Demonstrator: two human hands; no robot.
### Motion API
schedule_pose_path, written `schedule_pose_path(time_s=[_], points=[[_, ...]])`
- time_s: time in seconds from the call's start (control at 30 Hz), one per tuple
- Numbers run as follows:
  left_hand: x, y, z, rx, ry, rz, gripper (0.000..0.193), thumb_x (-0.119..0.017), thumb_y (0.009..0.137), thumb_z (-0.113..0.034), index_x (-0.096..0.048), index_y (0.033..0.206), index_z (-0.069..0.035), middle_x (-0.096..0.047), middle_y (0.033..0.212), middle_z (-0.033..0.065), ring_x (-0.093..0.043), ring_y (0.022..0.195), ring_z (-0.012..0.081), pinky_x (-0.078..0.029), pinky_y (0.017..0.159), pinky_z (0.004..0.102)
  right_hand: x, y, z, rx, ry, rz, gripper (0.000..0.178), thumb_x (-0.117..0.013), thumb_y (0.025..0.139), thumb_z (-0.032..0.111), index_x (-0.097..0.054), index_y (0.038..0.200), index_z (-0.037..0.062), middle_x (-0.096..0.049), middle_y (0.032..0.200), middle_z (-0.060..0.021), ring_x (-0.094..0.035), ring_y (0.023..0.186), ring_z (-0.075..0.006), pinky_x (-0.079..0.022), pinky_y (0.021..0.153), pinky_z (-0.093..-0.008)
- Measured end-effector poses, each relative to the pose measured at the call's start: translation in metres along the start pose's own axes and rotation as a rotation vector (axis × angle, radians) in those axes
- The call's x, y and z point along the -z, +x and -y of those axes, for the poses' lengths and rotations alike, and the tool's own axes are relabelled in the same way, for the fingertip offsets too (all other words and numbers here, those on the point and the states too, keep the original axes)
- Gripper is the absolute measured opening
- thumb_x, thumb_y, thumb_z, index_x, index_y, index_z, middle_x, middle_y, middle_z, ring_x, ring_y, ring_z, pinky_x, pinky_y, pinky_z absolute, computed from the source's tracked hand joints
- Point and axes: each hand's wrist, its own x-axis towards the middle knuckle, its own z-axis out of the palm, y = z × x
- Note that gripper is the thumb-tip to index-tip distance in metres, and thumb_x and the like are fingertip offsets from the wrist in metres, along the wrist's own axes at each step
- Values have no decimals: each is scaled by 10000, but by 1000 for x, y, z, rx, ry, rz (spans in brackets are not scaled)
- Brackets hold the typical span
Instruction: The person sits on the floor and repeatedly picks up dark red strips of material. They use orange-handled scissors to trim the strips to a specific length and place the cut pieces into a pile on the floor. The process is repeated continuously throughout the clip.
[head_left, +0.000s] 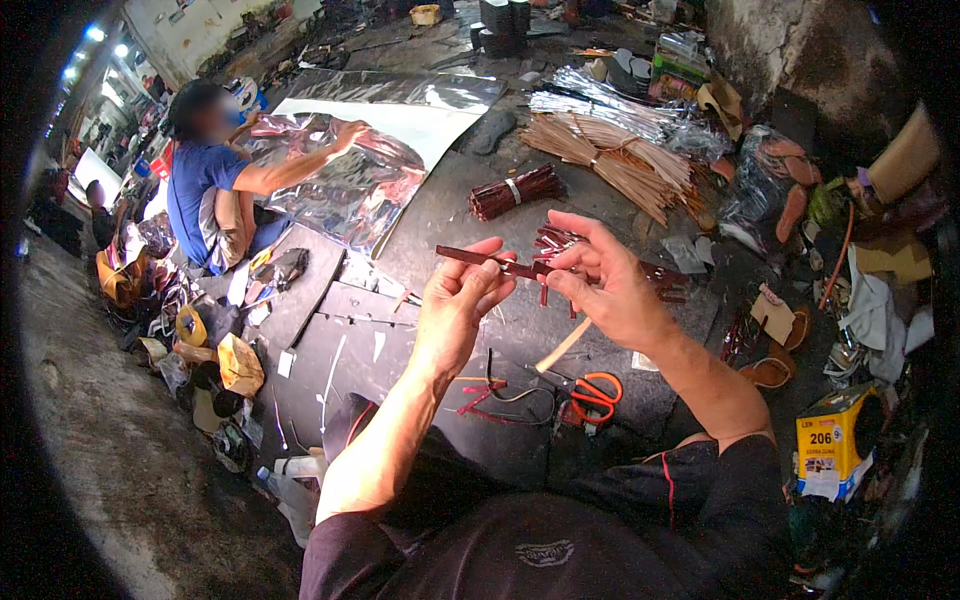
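A dark red, glossy strip (464, 256) is stretched between my two hands above the floor. My left hand (452, 312) pinches it between thumb and fingers, with one end sticking out to the left. Thumb and fingertips of my right hand (612, 295) close on its other end, the index finger raised. Behind and below the right hand lies a pile of similar dark red strips (665, 280), partly hidden by that hand. Farther off rests a bundle of dark red strips (518, 192), bound with a pale band.
Orange-handled scissors (596, 398) and thin cords lie near me. Tan strips (600, 160) and silvery strips (600, 100) are heaped at the far right. On the left, a person in blue (200, 190) handles a shiny sheet (340, 180). A yellow box (835, 440) stands at right.
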Motion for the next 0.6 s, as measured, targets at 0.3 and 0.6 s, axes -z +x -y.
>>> schedule_pose_path(time_s=[0.3, 0.6], points=[[0, -3, 5, 21, -15, -75, 321, -577, 986, -136, -543, 1261, 27, -636, 1165, 131, -619, 1069, 173, -512, 960, 290, -9, 2, -7, 56, -70, -61, 543, -675, 913, 97, -429, 1395, 54, -688, 949, -94, -664, 878, -152, -504, 749, -299], [0, 3, 8, 39, -65, -56, 355, -506, 1011, -212, -543, 1269, 29, -634, 1172, 158, -621, 1062, 190, -504, 973, 323, -5, 4, -9, 117, -94, -54, 465, -607, 947, 38, -447, 1383, 12, -673, 944, -57, -641, 866, -90, -512, 758, -230]])
